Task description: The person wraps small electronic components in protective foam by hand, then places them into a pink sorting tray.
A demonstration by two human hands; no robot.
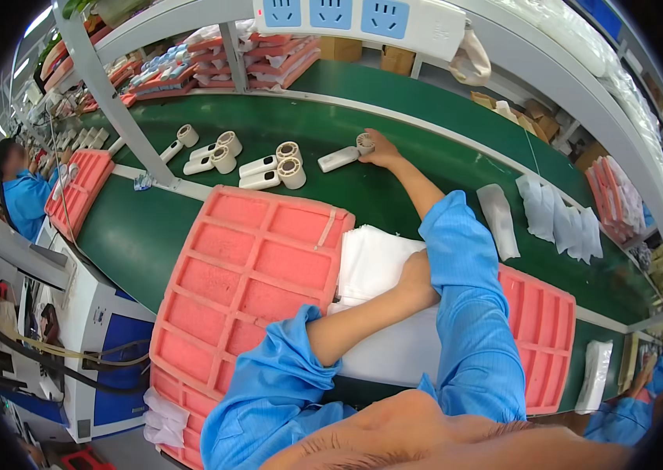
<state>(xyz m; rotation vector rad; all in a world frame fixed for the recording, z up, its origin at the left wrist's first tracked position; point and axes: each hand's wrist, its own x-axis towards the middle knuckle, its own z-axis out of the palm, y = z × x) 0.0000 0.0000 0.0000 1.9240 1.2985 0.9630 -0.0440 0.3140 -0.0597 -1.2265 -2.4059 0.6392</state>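
Observation:
My right hand reaches across the green belt, its fingers closed around the round head of a white handheld fan. That fan lies on the belt with its handle pointing left. My left hand rests at the right side of a stack of white pouches; its fingers are hidden, partly behind my right sleeve. Several more white handheld fans lie in small groups on the belt to the left. Under the pouches is a smooth white surface.
Pink foam trays with compartments stand left of the pouches, and another pink tray is at the right. Wrapped white items lie on the belt's right part. A power strip hangs overhead. One co-worker sits far left; another's sleeve shows lower right.

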